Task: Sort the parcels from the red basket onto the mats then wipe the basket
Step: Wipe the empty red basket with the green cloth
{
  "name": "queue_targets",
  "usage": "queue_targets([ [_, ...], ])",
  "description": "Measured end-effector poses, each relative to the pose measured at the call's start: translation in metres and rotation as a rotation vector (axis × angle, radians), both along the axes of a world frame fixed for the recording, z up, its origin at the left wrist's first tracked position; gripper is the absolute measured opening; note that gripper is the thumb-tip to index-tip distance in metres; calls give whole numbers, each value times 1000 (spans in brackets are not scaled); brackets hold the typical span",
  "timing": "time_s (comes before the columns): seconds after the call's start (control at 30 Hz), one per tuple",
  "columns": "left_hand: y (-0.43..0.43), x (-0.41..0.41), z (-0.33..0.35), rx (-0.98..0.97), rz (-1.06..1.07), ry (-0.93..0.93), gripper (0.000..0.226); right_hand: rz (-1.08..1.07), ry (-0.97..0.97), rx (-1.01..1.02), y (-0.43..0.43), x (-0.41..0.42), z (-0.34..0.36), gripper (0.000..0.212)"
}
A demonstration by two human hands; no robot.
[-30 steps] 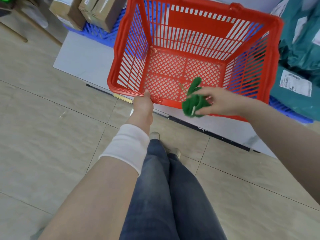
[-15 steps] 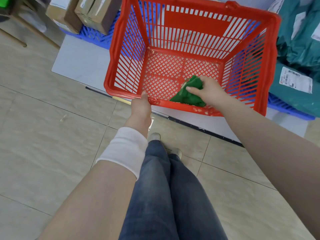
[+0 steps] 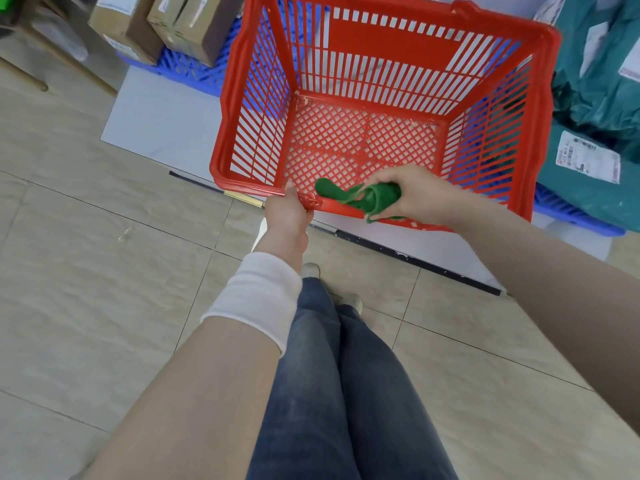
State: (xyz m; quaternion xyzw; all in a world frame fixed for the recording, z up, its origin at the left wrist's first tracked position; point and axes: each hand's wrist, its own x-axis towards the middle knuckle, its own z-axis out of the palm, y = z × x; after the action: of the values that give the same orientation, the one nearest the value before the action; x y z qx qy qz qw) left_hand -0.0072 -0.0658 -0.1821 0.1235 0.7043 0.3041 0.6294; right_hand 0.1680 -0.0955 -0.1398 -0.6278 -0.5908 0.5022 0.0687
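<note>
The red basket (image 3: 391, 46) is held up and tilted toward me, with nothing but the cloth inside it. My left hand (image 3: 285, 213) grips its near rim at the left. My right hand (image 3: 419, 194) clutches a crumpled green cloth (image 3: 360, 197) against the near rim, just inside the basket. Cardboard parcels (image 3: 166, 26) sit on a blue mat (image 3: 194, 69) at the back left. Teal bagged parcels (image 3: 595, 109) with white labels lie on another blue mat (image 3: 575, 220) at the right.
A pale grey floor panel (image 3: 159, 119) with a black edge strip runs under the basket. Beige floor tiles (image 3: 86, 271) spread to the left and around my legs in jeans (image 3: 332, 393). A wooden furniture leg (image 3: 38, 81) stands at the far left.
My right hand with the green cloth went into the basket, then slid along the near rim. The basket has tipped slightly. The left hand kept its grip.
</note>
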Motion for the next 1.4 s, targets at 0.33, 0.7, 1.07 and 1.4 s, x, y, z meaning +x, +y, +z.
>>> queue_targets([
  [0.33,0,2,8,-17,9,5,29,149,-127,-184,-21,14,12,45],
  [0.7,0,5,13,8,36,-23,30,137,-428,170,-44,3,-21,71],
  [1.07,0,4,13,24,43,-45,21,-185,-322,107,-5,3,-35,29],
  [1.4,-1,5,13,37,36,-58,30,11,-67,-116,-8,-7,-12,49],
])
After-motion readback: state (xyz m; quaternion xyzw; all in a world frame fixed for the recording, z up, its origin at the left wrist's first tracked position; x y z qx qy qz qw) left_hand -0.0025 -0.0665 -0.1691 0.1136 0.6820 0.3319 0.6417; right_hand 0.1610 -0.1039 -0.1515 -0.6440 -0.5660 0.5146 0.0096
